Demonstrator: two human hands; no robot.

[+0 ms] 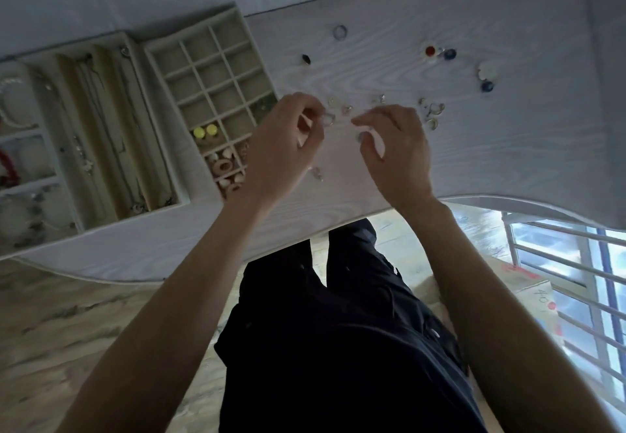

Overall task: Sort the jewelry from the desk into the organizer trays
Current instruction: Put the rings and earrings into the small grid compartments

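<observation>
My left hand hovers over the white desk beside the grid tray, its thumb and forefinger pinched on a small pale ring. My right hand is close to its right, fingers curled around a small grey-blue piece, which is blurred. Loose jewelry lies beyond the hands: small silver pieces, a ring, a dark stone, a red-centred piece and blue beads. One small piece lies by my left wrist.
The grid tray holds yellow beads and pinkish rings in its near cells. Left of it, a long-slot tray holds necklaces, and a third tray holds bracelets. The desk's front edge curves near my legs.
</observation>
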